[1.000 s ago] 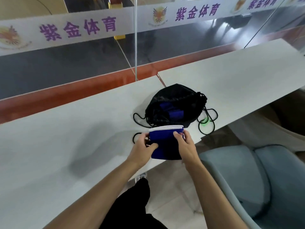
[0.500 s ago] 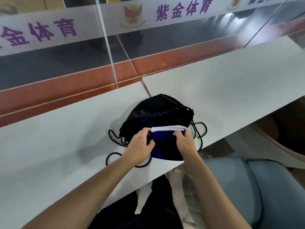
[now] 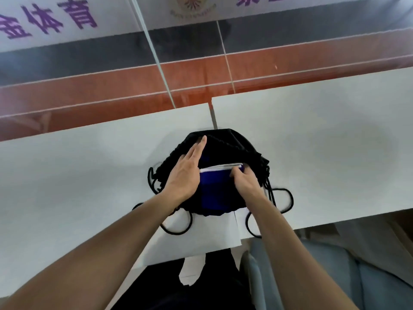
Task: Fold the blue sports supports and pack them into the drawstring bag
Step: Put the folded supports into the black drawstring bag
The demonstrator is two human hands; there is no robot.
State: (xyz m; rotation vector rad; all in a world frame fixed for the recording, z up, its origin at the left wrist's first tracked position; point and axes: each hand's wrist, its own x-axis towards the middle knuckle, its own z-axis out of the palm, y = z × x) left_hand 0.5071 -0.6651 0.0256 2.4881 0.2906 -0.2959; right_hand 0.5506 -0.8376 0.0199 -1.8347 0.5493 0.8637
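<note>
A black drawstring bag (image 3: 232,144) lies on the white table (image 3: 89,171), its mouth toward me and its cords looping over the near edge. A folded blue sports support (image 3: 215,191) with a white band sits in the bag's mouth. My left hand (image 3: 186,171) has straight fingers reaching into the opening, the fingertips against the bag's upper fabric. My right hand (image 3: 243,183) grips the support's right side, fingers curled over the white band. Whatever lies deeper in the bag is hidden.
A second white table (image 3: 324,142) abuts on the right with a narrow seam between. A glass barrier with purple lettering stands behind the tables. A grey-blue chair (image 3: 335,276) is at lower right, beside my dark trousers.
My left hand let go of the support and slid forward into the bag's mouth with straight fingers. The support moved forward into the opening, held by my right hand.
</note>
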